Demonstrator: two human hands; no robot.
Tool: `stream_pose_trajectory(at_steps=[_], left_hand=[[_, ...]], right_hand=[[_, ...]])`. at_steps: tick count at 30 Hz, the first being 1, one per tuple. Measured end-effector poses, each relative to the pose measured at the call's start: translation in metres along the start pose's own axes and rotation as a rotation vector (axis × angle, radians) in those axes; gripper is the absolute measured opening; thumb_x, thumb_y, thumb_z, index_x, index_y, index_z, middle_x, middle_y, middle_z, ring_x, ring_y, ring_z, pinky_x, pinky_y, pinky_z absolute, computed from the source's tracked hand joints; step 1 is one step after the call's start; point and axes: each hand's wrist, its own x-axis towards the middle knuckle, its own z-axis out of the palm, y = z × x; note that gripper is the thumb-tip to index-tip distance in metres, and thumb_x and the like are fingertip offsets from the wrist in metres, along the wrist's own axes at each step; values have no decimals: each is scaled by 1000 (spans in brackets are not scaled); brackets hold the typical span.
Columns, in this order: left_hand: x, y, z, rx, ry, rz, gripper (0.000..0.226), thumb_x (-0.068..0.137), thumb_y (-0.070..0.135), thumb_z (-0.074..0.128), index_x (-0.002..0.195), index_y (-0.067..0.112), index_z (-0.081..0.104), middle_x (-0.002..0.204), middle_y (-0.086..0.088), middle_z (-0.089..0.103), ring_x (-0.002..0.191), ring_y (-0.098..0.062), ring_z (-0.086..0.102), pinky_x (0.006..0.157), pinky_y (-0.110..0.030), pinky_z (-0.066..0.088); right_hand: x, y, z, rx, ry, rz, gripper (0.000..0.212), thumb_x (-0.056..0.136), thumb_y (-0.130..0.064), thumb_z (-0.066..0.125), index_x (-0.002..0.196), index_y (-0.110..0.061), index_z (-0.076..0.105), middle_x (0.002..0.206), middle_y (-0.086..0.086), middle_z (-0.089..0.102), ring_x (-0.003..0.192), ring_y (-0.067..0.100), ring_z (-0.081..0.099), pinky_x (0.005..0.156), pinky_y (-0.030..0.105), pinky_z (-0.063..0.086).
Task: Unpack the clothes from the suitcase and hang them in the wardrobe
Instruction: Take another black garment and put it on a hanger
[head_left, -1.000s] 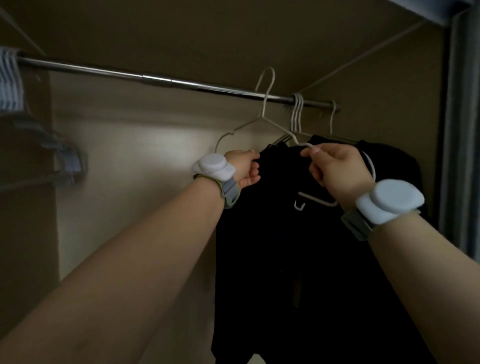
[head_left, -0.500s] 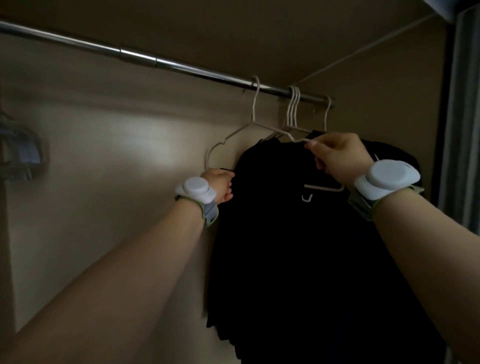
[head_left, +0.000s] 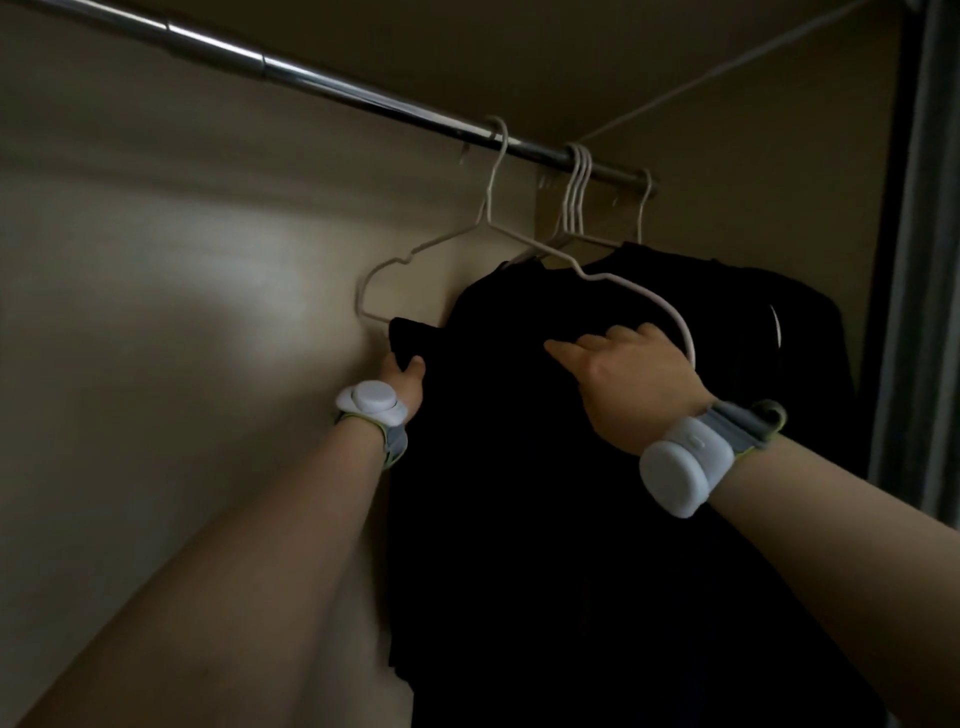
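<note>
A white wire hanger (head_left: 488, 228) hangs by its hook on the chrome wardrobe rail (head_left: 311, 78). A black garment (head_left: 519, 467) hangs below it, draped over the hanger's bottom bar. My left hand (head_left: 402, 376) grips the garment's left edge just under the hanger's left corner. My right hand (head_left: 618, 374) rests on the garment's upper part below the hanger's right arm, with thumb and fingers curled into the fabric. Both wrists carry white sensor bands.
Several more white hangers (head_left: 576, 192) hang bunched at the rail's right end, holding other dark clothes (head_left: 779, 322). The beige back wall (head_left: 182, 312) lies to the left. A dark wardrobe frame (head_left: 914, 260) stands at the right edge.
The hanger's hook now sits on the rail. My right hand left the hanger's arm and dropped onto the garment. My left hand moved lower on the garment's left edge.
</note>
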Motion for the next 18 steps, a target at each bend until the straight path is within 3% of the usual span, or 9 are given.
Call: stream_pose_trajectory(at_steps=[4, 6, 8, 10, 12, 13, 16, 18], left_hand=[[21, -7, -5, -95, -41, -20, 56, 95, 53, 33, 139, 20, 38, 137, -8, 50, 122, -33, 51, 108, -51, 34], [31, -11, -5, -192, -34, 23, 37, 93, 48, 46, 120, 24, 55, 119, -7, 64, 105, -31, 62, 101, -51, 43], [42, -14, -6, -270, -41, 62, 40, 85, 50, 57, 117, 26, 59, 111, -4, 68, 99, -28, 65, 98, -51, 46], [38, -13, -5, -378, -55, 79, 47, 86, 49, 56, 126, 24, 54, 109, -2, 68, 92, -21, 67, 91, -43, 52], [29, -6, -3, -555, -90, 62, 33, 96, 41, 45, 123, 23, 53, 87, 2, 70, 66, -10, 66, 64, -25, 54], [28, -4, -1, -640, -105, 40, 30, 98, 37, 42, 122, 23, 53, 81, 4, 67, 61, -9, 62, 57, -22, 50], [30, -4, -1, -768, -122, 71, 24, 99, 28, 43, 116, 18, 56, 89, 1, 67, 72, -14, 64, 61, -27, 51], [29, -2, -8, -750, -77, 103, 17, 99, 21, 45, 107, 14, 58, 84, 0, 67, 68, -14, 66, 60, -26, 53]], right_hand=[[10, 4, 8, 51, -91, 11, 48, 101, -32, 27, 149, -33, 17, 139, 4, 40, 122, 29, 42, 98, 37, 31], [17, 7, 9, 136, -104, 30, 45, 101, -29, 32, 145, -32, 25, 134, 6, 43, 118, 31, 45, 96, 38, 37], [21, 7, 7, 222, -90, 36, 39, 99, -26, 40, 137, -29, 36, 129, 8, 44, 112, 33, 48, 90, 44, 45], [23, 6, 9, 241, -114, 22, 38, 98, -28, 41, 136, -31, 37, 129, 6, 41, 109, 32, 50, 83, 47, 49], [23, 3, 9, 219, -131, 22, 35, 98, -27, 40, 133, -34, 40, 128, 4, 42, 103, 31, 52, 79, 46, 50], [23, 2, 10, 212, -100, 23, 30, 98, -25, 40, 127, -32, 45, 124, 5, 45, 99, 31, 53, 76, 46, 50], [23, 0, 11, 242, 32, 27, 21, 92, -15, 42, 110, -21, 52, 115, 8, 51, 97, 33, 52, 74, 45, 49], [19, 2, 15, 290, 168, 28, 23, 87, -8, 43, 107, -14, 53, 110, 10, 55, 99, 34, 51, 72, 45, 47]])
